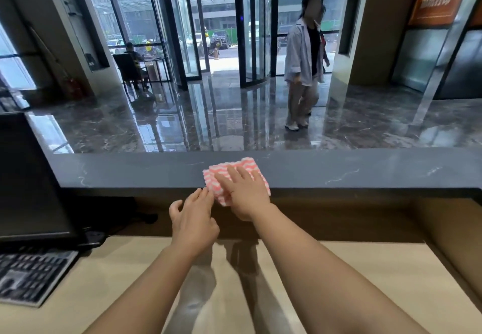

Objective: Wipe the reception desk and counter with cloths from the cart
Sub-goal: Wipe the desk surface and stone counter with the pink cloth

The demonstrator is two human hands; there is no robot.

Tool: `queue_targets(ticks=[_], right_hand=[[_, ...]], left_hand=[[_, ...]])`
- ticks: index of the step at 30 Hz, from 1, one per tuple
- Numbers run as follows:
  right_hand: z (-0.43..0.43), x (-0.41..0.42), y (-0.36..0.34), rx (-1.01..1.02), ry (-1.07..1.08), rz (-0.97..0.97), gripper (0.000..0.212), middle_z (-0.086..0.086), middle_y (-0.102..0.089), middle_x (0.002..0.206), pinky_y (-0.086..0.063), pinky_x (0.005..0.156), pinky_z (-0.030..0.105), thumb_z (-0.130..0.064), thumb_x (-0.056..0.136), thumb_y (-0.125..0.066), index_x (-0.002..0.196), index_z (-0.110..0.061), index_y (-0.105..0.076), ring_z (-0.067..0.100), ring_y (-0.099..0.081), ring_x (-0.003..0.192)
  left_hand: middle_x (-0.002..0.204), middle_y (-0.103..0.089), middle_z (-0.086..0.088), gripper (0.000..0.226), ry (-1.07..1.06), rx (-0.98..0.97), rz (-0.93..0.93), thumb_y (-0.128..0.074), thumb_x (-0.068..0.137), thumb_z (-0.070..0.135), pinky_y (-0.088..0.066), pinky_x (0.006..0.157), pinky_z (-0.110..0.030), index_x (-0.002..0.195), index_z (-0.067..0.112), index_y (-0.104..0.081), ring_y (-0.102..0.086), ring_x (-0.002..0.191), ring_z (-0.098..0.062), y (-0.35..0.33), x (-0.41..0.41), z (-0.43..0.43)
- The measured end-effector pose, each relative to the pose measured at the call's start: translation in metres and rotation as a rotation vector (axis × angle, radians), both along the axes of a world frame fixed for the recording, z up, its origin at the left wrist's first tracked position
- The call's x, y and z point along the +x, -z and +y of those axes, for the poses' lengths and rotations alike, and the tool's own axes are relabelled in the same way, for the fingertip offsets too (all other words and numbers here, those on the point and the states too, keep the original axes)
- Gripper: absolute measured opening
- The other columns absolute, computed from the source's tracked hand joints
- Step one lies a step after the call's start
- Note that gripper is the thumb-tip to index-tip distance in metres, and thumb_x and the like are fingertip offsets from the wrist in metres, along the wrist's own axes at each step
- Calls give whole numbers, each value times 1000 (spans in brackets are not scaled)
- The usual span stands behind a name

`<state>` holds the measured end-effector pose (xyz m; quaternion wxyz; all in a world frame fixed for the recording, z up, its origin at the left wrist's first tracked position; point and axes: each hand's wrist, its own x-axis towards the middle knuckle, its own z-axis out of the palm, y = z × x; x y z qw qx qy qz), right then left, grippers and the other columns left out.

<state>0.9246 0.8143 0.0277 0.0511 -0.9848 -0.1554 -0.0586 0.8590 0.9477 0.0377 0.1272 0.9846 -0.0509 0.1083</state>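
**One cloth (242, 164) on the counter (352, 174)**

The right hand (245, 192) lies flat, fingers straight, and presses the pink striped cloth onto the dark counter at its near edge. The left hand (194, 219), just beside, touches the cloth's left corner; whether it pinches, I cannot tell. The counter runs left to right, so I judge sideways strokes fit. Below lies the pale desk (365, 281).
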Motion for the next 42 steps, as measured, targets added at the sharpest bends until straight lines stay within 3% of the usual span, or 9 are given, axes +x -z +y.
queue_targets(ticks=[9,20,27,35,39,42], right_hand=[[-139,-32,1,47,178,-13,65,-4,-7,164,-2,121,46,-24,98,-46,152,-42,-15,20,-2,151],[-305,-80,-4,56,529,30,75,-4,-6,164,-3,122,44,-10,96,-49,153,-42,-13,19,-2,151],[-372,-86,-6,-32,759,31,86,2,-6,164,-8,121,50,-38,90,-65,154,-34,-9,27,-3,150],[-343,-81,3,58,883,44,82,2,6,164,3,120,51,-38,95,-56,155,-35,0,30,9,150],[-280,-78,-5,80,711,52,74,2,7,164,3,121,46,-35,99,-49,155,-33,-1,28,8,150],[-229,-64,-6,87,567,100,67,4,6,164,3,121,49,-42,101,-37,155,-33,0,30,8,150]], left_hand=[[153,-32,5,54,220,31,-34,-51,91,12,-9,116,-42,142,24,-38,-22,144,-12,-12,-7,-98],[152,-35,4,55,434,81,-18,-50,93,12,-9,117,-40,145,23,-36,-26,142,-14,-19,-14,-178],[148,-40,5,49,479,127,-28,-52,91,13,-12,117,-38,138,23,-43,-31,140,-14,-22,-6,-194],[148,-39,5,51,451,154,0,-53,92,15,-15,116,-37,140,24,-42,-31,140,-14,-18,1,-182],[153,-34,5,55,440,163,-2,-52,93,17,-13,117,-38,145,25,-36,-27,142,-14,-22,2,-185],[148,-39,5,48,439,172,-26,-50,92,16,-16,114,-37,139,24,-42,-32,139,-15,-27,2,-188]])
